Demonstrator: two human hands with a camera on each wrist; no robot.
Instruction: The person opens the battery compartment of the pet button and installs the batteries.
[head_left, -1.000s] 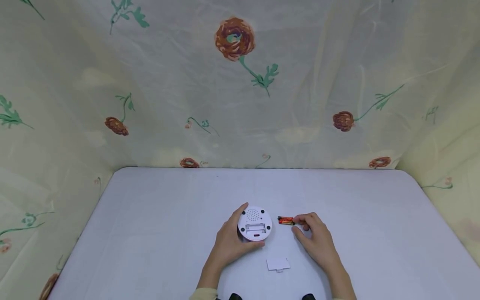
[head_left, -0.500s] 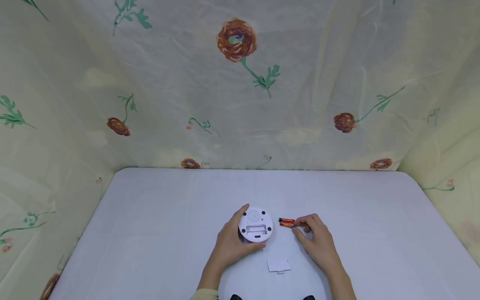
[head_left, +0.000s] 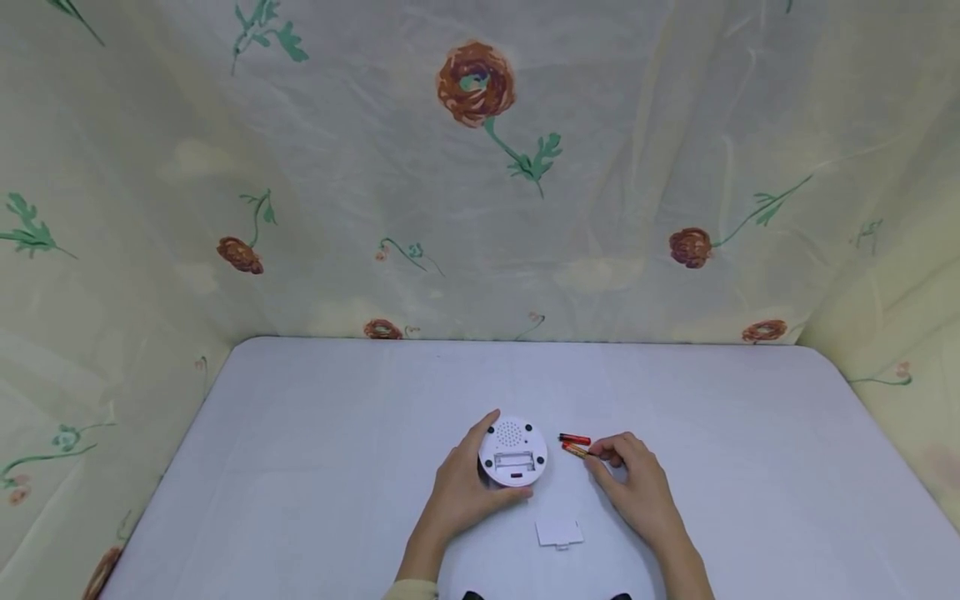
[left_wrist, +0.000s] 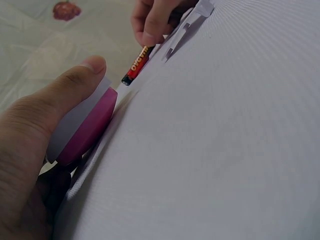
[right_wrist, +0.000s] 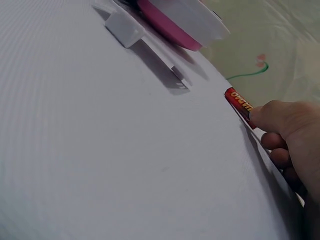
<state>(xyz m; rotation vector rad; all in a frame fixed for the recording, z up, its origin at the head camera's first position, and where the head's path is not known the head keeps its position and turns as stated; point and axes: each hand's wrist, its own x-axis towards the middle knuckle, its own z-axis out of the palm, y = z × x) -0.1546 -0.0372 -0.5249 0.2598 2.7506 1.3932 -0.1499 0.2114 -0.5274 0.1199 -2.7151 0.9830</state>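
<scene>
Head, left hand (head_left: 467, 490): thumb and fingers wide apart, gripping the white device (head_left: 513, 451).
Head, right hand (head_left: 636, 483): fingertips nearly together, pinching the near battery (head_left: 574, 449); far battery (head_left: 575, 438) just beyond.
Head, cover (head_left: 558, 533): near left thumb.
Left wrist, white device: between thumb and fingers.
Right wrist, near battery: end under thumb tip.

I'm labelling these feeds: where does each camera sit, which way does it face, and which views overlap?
Head: on the person's head, facing forward and down at the table; left hand and right hand show.
Left wrist: on the left wrist, looking past the left hand at the device; the right hand shows beyond.
Right wrist: on the right wrist, looking at the right hand pinching a battery; only that hand plainly shows.
Both wrist views share the device and the battery.
</scene>
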